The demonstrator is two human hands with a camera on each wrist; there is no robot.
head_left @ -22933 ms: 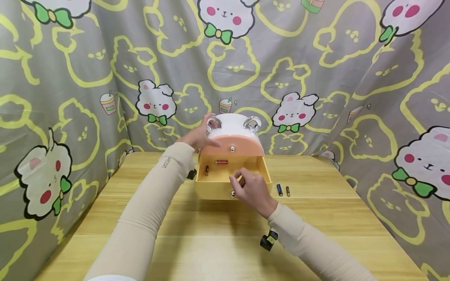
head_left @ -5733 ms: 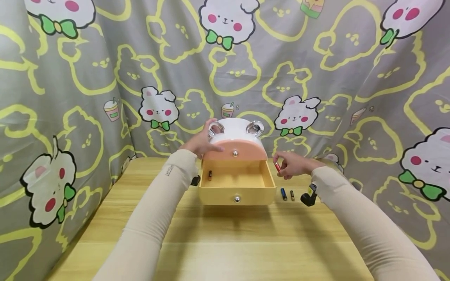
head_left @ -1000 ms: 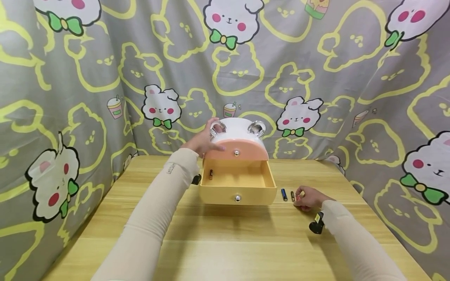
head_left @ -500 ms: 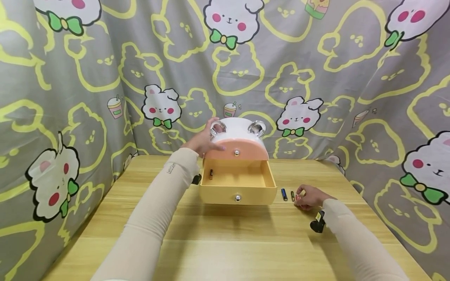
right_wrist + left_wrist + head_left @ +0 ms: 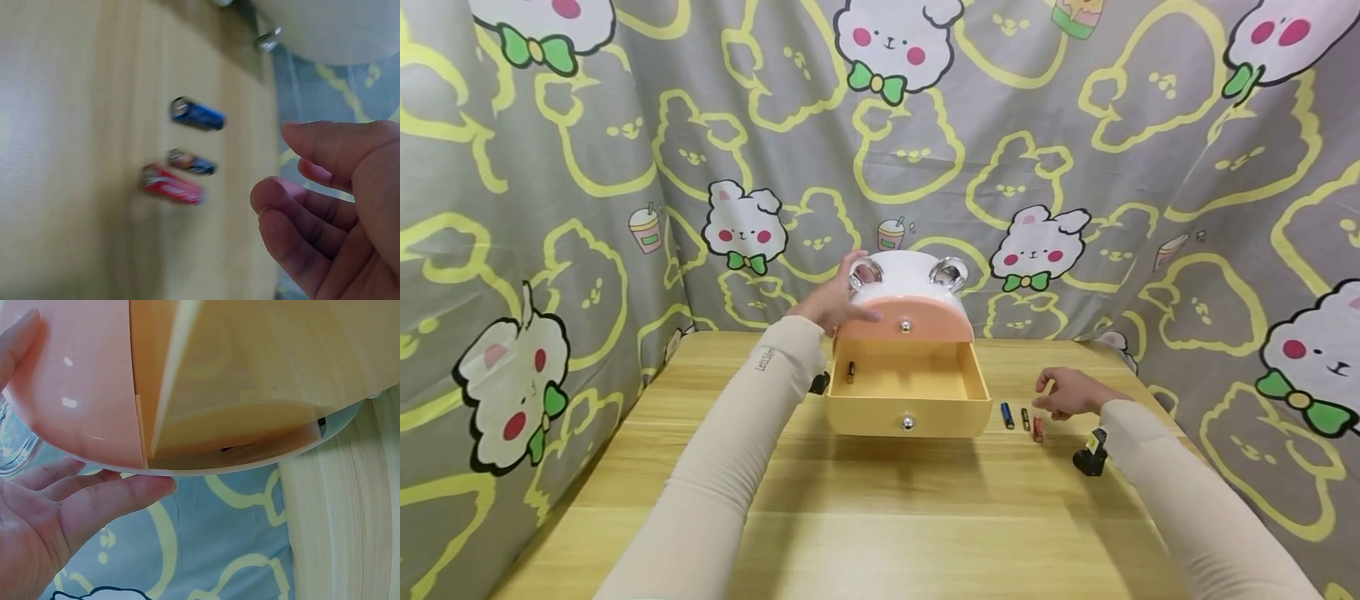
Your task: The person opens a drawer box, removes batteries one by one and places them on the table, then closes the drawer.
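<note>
My left hand [image 5: 838, 302] grips the upper left side of a small white drawer cabinet [image 5: 901, 275], thumb on its peach upper drawer [image 5: 925, 321] and fingers along the side. The yellow lower drawer [image 5: 865, 417] is pulled out, with a dark, thin battery [image 5: 851, 372] lying at its left. My right hand [image 5: 1070, 392] is raised over the table to the right, its fingers loosely bent and holding nothing. Just below it lies a red battery [image 5: 1037, 429], beside a thin dark battery [image 5: 1025, 418] and a thicker blue battery [image 5: 1007, 415], all three side by side.
Clear ear-shaped loops [image 5: 949, 275] stick up from the cabinet's top. The light wooden table [image 5: 880, 517] is bordered by a grey patterned curtain [image 5: 820, 125] at the back and sides. Black wrist cameras [image 5: 1090, 454] hang under the forearms.
My right hand has let go of the red battery beside the other two and lifted up and away. Seconds earlier it carried that battery beside the drawer. My left hand keeps its place.
</note>
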